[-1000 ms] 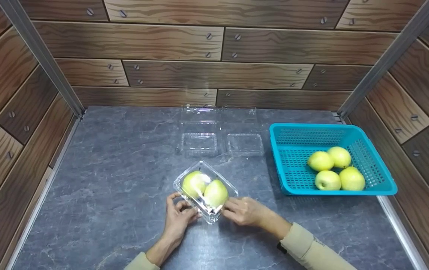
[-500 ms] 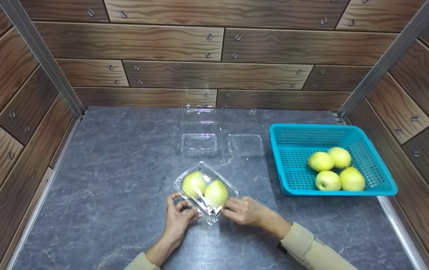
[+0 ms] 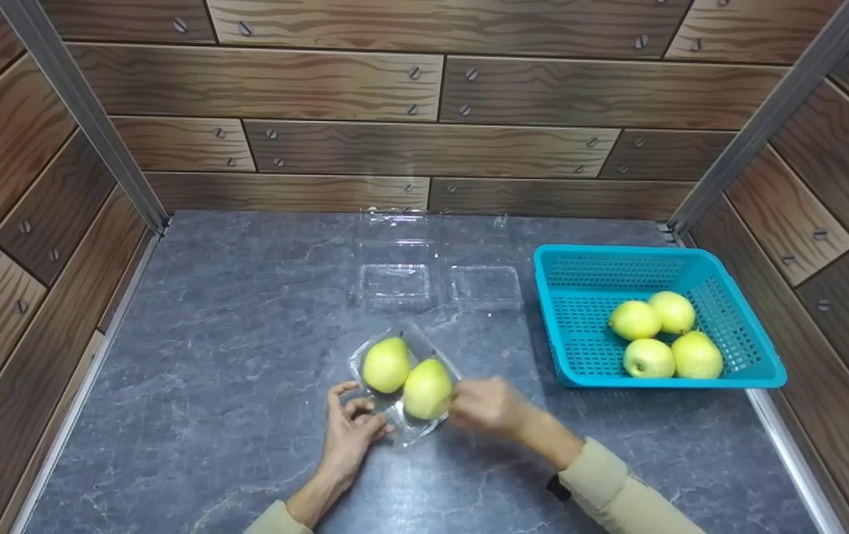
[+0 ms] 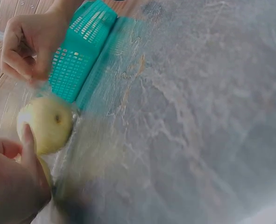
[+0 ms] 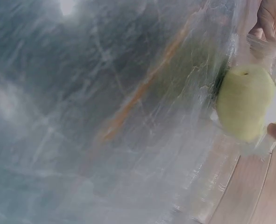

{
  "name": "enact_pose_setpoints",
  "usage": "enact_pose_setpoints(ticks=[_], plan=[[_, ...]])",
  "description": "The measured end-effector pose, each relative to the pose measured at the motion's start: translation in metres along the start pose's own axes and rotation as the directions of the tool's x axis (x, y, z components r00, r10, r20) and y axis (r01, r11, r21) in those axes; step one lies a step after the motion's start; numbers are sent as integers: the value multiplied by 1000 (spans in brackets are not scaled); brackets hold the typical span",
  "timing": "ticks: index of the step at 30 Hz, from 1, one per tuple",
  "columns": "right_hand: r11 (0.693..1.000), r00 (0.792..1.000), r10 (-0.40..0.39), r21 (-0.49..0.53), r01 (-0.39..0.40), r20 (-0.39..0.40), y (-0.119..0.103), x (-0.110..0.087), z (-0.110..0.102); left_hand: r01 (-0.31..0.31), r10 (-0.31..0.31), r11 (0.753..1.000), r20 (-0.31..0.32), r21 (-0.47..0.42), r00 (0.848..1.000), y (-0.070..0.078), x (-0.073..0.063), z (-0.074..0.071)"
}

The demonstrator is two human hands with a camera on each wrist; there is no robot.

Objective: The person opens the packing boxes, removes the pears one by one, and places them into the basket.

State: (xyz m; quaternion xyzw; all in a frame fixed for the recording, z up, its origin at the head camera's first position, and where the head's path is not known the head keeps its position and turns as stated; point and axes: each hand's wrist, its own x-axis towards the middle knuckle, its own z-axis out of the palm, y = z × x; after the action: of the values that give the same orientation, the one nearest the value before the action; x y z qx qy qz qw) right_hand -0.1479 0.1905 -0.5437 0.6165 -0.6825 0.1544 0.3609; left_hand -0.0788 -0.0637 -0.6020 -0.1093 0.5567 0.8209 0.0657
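Observation:
A clear plastic clamshell container (image 3: 394,410) with two yellow-green apples (image 3: 386,365) lies tilted cornerwise in the middle of the grey table. My left hand (image 3: 350,426) holds its near left edge, thumb at the near corner and fingers curved along the side. On the opposite side my right hand (image 3: 491,408), blurred, pinches the plastic beside the nearer apple. In the left wrist view a blur of clear plastic shows under the right hand's fingertips (image 4: 37,79). One apple (image 5: 247,102) fills much of the container seen in the right wrist view.
A turquoise plastic basket (image 3: 661,381) holding several apples (image 3: 650,358) stands to the right. Behind the container, more clear clamshells (image 3: 394,282) sit in rows toward the back. Wood-patterned walls (image 3: 335,148) enclose the table (image 3: 209,356) at the back and sides.
The bright glare of the lid over the apples has gone, and the container's outline is blurred. My right hand has shifted slightly up and right; the left has barely moved.

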Motion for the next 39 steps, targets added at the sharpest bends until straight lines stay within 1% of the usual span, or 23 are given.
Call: enact_pose_setpoints(ticks=[2, 3, 4, 8, 11, 14, 17, 22, 25, 28, 32, 36, 39], plan=[[997, 996, 57, 52, -53, -71, 5, 5, -5, 0, 0, 1000, -10, -4, 1000, 0, -1, -1], [999, 994, 44, 20, -43, -103, 7, 6, -8, 2, -2, 1000, -11, -1, 1000, 0, -1, -1], [998, 992, 50, 38, -45, -120, 9, 7, -9, 5, -5, 1000, -9, 0, 1000, 1, -2, -1], [996, 992, 69, 66, -62, -110, 8, 1, -8, 15, -16, 1000, 14, 19, 1000, 2, -4, 2], [987, 984, 139, 95, -128, -115, 6, -6, -7, 16, -16, 1000, 4, 20, 1000, 2, -6, 4], [970, 969, 216, 140, -198, -121, 6, -12, -5, 17, -17, 1000, -3, 18, 1000, 3, -7, 5], [951, 952, 275, 182, -249, -137, 6, -17, -5, 27, -27, 1000, -4, 14, 1000, 5, -8, 4], [925, 918, 345, 234, -299, -195, 9, -23, -3, 42, -41, 999, -31, 17, 999, 11, -3, -2], [903, 897, 389, 279, -326, -209, 9, -25, -4, 42, -40, 999, -52, 31, 998, 17, 2, -8], [872, 871, 444, 325, -366, -210, 8, -28, -4, 32, -27, 998, -72, 57, 997, 22, 8, -14], [828, 827, 521, 363, -428, -213, 6, -30, -4, 28, -19, 994, -96, 101, 995, 29, 18, -24], [776, 765, 600, 399, -488, -232, 3, -33, -1, 30, -16, 990, -102, 138, 995, 39, 29, -33], [732, 708, 661, 422, -536, -248, -1, -36, 3, 32, -16, 984, -96, 176, 995, 46, 37, -37]])
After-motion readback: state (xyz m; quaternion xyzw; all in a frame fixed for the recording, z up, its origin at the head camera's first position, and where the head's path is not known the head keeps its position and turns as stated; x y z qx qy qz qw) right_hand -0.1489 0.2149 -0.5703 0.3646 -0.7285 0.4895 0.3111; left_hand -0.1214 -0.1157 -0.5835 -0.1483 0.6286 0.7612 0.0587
